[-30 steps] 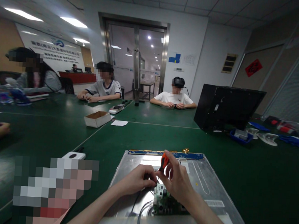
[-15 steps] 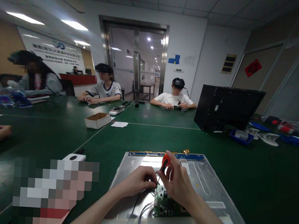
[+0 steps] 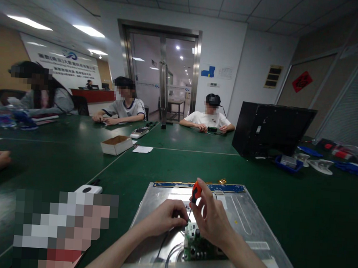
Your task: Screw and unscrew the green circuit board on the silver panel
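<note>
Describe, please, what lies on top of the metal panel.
A green board, a grey cable and, farther back, a blue strip are visible. The right hand, holding a screwdriver, hides part of the green board.

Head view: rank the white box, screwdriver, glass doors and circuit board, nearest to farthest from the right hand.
From the right hand:
1. Screwdriver: held in its fingers.
2. Circuit board: just below it.
3. White box: ahead, left.
4. Glass doors: far ahead, left.

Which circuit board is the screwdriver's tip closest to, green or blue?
The green board, nearer the camera: the screwdriver points down at its corner. The blue board lies along the far edge of the panel.
</note>
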Demonstrator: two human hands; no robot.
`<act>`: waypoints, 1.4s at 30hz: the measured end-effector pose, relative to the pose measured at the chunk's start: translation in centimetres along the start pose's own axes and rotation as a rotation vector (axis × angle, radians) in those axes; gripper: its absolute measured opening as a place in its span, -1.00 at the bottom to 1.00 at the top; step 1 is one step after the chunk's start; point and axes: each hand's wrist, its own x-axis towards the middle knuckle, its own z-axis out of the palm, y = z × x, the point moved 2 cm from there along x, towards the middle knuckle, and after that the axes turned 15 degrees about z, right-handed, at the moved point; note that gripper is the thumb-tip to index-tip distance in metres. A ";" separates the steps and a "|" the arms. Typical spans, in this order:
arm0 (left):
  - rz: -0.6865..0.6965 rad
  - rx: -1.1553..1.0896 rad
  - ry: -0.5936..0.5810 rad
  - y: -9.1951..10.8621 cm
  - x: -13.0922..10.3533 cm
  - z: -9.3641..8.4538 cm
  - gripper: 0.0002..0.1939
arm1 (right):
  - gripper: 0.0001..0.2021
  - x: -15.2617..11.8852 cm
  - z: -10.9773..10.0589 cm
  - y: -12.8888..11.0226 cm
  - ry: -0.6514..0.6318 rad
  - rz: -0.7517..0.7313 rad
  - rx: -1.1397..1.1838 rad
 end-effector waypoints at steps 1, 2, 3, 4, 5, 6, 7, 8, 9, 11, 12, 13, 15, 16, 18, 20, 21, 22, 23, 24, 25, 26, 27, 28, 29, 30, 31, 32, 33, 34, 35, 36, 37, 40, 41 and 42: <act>-0.007 0.006 -0.004 -0.1 0.0 0.0 -0.94 | -0.34 0.0 0.0 0.0 0.016 -0.007 -0.011; -0.011 0.009 -0.011 -0.1 0.0 0.0 -0.94 | -0.34 0.1 -0.1 0.0 0.036 -0.014 -0.022; -0.011 0.010 -0.021 -0.1 0.0 0.0 -0.94 | -0.34 0.1 -0.1 0.1 0.055 -0.021 -0.029; -0.010 0.012 -0.028 -0.1 0.0 0.0 -0.94 | -0.34 0.1 -0.1 0.2 0.070 -0.026 -0.032; -0.010 0.013 -0.031 -0.1 0.0 0.0 -0.94 | -0.34 0.2 -0.1 0.4 0.082 -0.028 -0.033; -0.009 0.015 -0.032 -0.2 0.0 0.0 -0.95 | -0.33 0.2 0.0 0.5 0.089 -0.028 -0.033; -0.008 0.017 -0.029 -0.2 0.0 0.0 -0.95 | -0.33 0.2 0.0 0.6 0.093 -0.028 -0.032; -0.008 0.018 -0.025 -0.2 0.1 0.0 -0.96 | -0.32 0.2 0.1 0.7 0.096 -0.029 -0.033; -0.006 0.018 -0.020 -0.2 0.1 0.1 -0.97 | -0.33 0.2 0.1 0.7 0.097 -0.030 -0.035; -0.003 0.020 -0.016 -0.1 0.1 0.1 -0.97 | -0.33 0.2 0.1 0.7 0.092 -0.033 -0.041; -0.004 0.025 -0.015 -0.1 0.1 0.1 -0.97 | -0.33 0.1 0.1 0.6 0.085 -0.030 -0.044; -0.008 0.031 -0.015 -0.1 0.1 0.1 -0.97 | -0.34 0.1 0.1 0.6 0.076 -0.025 -0.048; -0.017 0.045 -0.015 -0.1 0.1 0.1 -0.96 | -0.35 0.1 0.1 0.4 0.054 -0.013 -0.048; -0.021 0.048 -0.014 -0.1 0.0 0.1 -0.95 | -0.35 0.1 0.0 0.3 0.047 -0.010 -0.047; -0.015 0.043 -0.012 0.0 0.1 0.1 -0.95 | -0.35 0.0 0.1 0.2 0.045 -0.011 -0.046; -0.011 0.039 -0.013 0.0 0.1 0.0 -0.94 | -0.34 0.0 0.1 0.2 0.056 -0.014 -0.049; -0.011 0.041 -0.016 0.0 0.1 0.0 -0.94 | -0.34 0.0 0.1 0.2 0.064 -0.014 -0.052; -0.012 0.046 -0.019 0.1 0.1 0.0 -0.94 | -0.34 0.0 0.1 0.3 0.072 -0.017 -0.054; -0.012 0.051 -0.021 0.1 0.1 0.0 -0.94 | -0.35 0.0 0.1 0.3 0.079 -0.023 -0.055; -0.012 0.056 -0.023 0.1 0.1 0.0 -0.94 | -0.37 0.1 0.1 0.3 0.083 -0.029 -0.057; -0.009 0.059 -0.025 0.2 0.1 0.0 -0.94 | -0.38 0.1 0.1 0.3 0.083 -0.035 -0.058; -0.008 0.060 -0.025 0.2 0.1 0.0 -0.94 | -0.40 0.1 0.1 0.4 0.084 -0.040 -0.060; -0.008 0.059 -0.025 0.2 0.1 0.0 -0.94 | -0.41 0.1 0.2 0.4 0.082 -0.042 -0.062; -0.007 0.057 -0.025 0.1 0.0 0.0 -0.93 | -0.41 0.1 0.2 0.4 0.081 -0.042 -0.065; -0.004 0.053 -0.024 0.1 0.0 0.0 -0.93 | -0.42 0.1 0.2 0.4 0.082 -0.042 -0.068; 0.001 0.048 -0.021 0.0 0.0 0.0 -0.94 | -0.41 0.1 0.2 0.4 0.082 -0.043 -0.069; 0.006 0.043 -0.020 0.0 0.0 0.0 -0.94 | -0.41 0.0 0.1 0.4 0.080 -0.043 -0.066; 0.007 0.040 -0.018 -0.1 0.0 0.0 -0.94 | -0.41 0.0 0.1 0.4 0.076 -0.040 -0.060; 0.005 0.040 -0.015 -0.1 0.0 0.1 -0.94 | -0.40 0.0 0.1 0.3 0.067 -0.038 -0.049; -0.003 0.043 -0.012 -0.1 0.0 0.1 -0.94 | -0.39 0.0 0.0 0.2 0.057 -0.036 -0.035; -0.013 0.048 -0.011 -0.2 0.0 0.1 -0.94 | -0.39 0.0 -0.1 0.1 0.046 -0.034 -0.024; -0.024 0.054 -0.011 -0.2 0.0 0.1 -0.94 | -0.38 0.0 -0.1 0.0 0.038 -0.034 -0.015; -0.032 0.059 -0.012 -0.2 0.0 0.1 -0.94 | -0.37 0.0 -0.2 -0.2 0.033 -0.038 -0.010; -0.036 0.060 -0.019 -0.1 0.0 0.0 -0.95 | -0.37 0.1 -0.3 -0.4 0.046 -0.048 -0.006; -0.029 0.056 -0.017 -0.1 0.0 0.0 -0.95 | -0.37 0.1 -0.3 -0.4 0.055 -0.048 -0.007; -0.019 0.049 -0.015 0.0 0.0 0.0 -0.95 | -0.37 0.1 -0.3 -0.3 0.064 -0.047 -0.009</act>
